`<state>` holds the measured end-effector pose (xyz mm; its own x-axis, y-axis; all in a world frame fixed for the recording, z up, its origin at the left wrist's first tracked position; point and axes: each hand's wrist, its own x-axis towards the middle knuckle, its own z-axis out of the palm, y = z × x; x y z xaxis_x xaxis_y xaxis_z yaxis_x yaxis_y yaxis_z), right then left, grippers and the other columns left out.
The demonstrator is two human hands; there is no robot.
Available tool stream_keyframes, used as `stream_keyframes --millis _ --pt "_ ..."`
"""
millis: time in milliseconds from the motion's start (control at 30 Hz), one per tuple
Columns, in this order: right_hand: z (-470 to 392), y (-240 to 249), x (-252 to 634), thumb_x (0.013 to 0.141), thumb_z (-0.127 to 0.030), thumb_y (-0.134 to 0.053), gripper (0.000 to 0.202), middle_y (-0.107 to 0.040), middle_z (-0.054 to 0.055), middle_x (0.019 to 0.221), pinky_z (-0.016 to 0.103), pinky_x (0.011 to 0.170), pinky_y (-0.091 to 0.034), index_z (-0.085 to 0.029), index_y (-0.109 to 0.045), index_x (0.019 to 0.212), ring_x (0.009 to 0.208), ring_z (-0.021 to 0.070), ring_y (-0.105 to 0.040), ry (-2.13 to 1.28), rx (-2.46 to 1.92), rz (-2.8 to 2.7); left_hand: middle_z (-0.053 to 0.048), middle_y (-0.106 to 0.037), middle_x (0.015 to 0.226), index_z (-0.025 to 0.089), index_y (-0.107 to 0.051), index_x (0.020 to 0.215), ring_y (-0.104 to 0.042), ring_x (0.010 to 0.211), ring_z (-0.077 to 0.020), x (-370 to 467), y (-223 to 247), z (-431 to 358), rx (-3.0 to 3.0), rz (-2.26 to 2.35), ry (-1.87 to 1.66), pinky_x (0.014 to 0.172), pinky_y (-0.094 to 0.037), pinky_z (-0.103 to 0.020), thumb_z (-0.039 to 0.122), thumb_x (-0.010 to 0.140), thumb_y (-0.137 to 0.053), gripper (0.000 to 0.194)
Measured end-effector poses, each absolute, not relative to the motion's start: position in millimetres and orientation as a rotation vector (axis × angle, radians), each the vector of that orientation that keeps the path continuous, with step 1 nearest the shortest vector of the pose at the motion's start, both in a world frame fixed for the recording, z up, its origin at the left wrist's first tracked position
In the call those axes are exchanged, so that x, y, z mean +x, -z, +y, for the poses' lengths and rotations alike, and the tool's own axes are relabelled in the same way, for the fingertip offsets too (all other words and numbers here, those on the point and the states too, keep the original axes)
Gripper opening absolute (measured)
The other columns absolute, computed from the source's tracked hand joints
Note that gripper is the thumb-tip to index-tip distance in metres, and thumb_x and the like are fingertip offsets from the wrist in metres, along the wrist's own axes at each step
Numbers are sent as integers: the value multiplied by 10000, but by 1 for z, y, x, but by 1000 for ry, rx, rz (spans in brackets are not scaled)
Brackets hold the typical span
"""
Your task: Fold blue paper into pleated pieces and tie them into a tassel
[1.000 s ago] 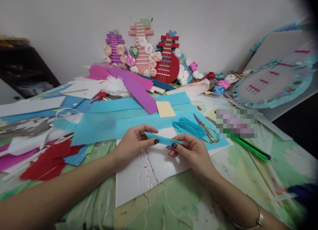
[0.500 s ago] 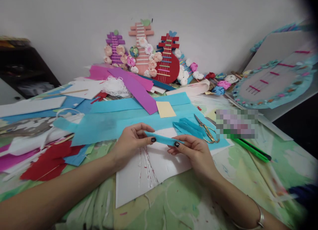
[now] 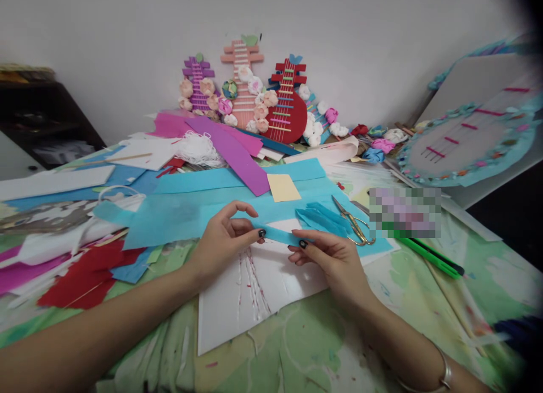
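Note:
A narrow folded strip of blue crepe paper stretches between my two hands. Its left end is pinched by thumb and fingers of my left hand, whose index finger is lifted off it. At the other end, my right hand grips the strip between thumb and fingers. Beneath them lies a white board marked with lines of dried glue. Just beyond my right hand are crumpled blue paper strips and gold-handled scissors, lying on a large blue paper sheet.
A green cutter lies at the right. Purple foam, a cream square and white yarn are behind the hands. Red scraps lie left. Decorated paper instruments lean against the wall; a decorated panel stands right.
My left hand's index finger has risen off the strip, and the hand has shifted slightly. My right hand keeps its grip almost in the same place.

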<state>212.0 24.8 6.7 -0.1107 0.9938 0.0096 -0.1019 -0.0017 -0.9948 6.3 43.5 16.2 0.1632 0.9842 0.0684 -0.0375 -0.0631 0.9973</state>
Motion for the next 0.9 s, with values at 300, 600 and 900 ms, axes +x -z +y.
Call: stream_keyframes --millis 300,600,900 --pt "26 -7 212 756 -248 -648 178 -718 36 653 308 686 -559 -181 -727 901 626 151 -675 -1275 -1103 -1254 -12 -724 713 174 -705 940 -674 709 -154 7 -18 42 1410 1119 -1090 709 -508 -245 214 755 -652 197" --pt "27 -4 213 776 -296 -640 201 -711 36 677 318 719 -545 -175 -694 928 667 151 -666 -1285 -1094 -1259 -19 -732 711 188 -736 830 -674 684 -157 7 -18 43 1374 1147 -1103 665 -516 -236 227 718 -697 124" --pt "25 -4 211 784 -275 -625 192 -720 38 713 359 760 -544 -180 -693 936 696 167 -672 -1164 -1137 -1343 -29 -716 683 157 -712 793 -668 639 -158 9 -15 44 1365 1167 -1171 620 -515 -239 264 680 -749 160"
